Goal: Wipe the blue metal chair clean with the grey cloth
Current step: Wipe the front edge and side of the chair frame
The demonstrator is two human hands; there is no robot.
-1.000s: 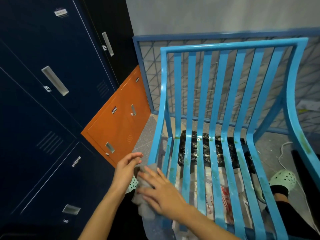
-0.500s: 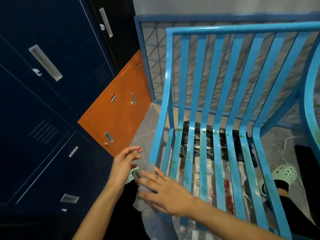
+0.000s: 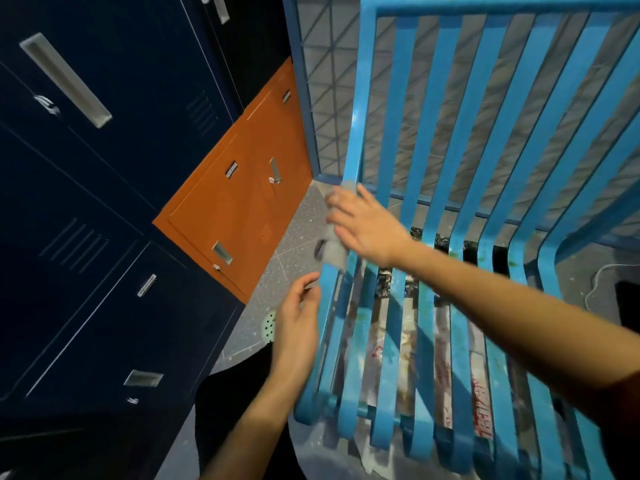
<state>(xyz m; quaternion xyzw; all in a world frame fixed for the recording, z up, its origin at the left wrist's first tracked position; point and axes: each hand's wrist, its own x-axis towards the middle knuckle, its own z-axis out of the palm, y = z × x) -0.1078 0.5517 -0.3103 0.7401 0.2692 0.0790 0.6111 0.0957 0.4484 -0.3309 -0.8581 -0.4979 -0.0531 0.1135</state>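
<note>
Left side: wall of navy lockers [image 3: 104,202] with recessed silver handles. A lower bank of orange lockers [image 3: 239,209] stands beyond them. Floor [image 3: 294,244] is grey speckled. A green perforated shoe [image 3: 268,323] shows just left of the left hand [image 3: 298,323].

Left hand: fingers loosely curved, holding nothing, just beside the seat's left edge. Cannot tell if it touches.

Grey cloth [image 3: 334,251]: motion-blurred, against the left side rail of the blue metal chair [image 3: 485,8] where the back meets the seat. Right hand [image 3: 370,226]: fingers spread and laid flat on the cloth, pressing it to the rail.

The chair's slats carry greenish smears. Behind it stands a blue wire mesh panel [image 3: 329,81]. Under the seat are a black plastic bag [image 3: 441,242] and sheets with red print [image 3: 443,368]. A white cable [image 3: 599,275] lies on the floor far right.
</note>
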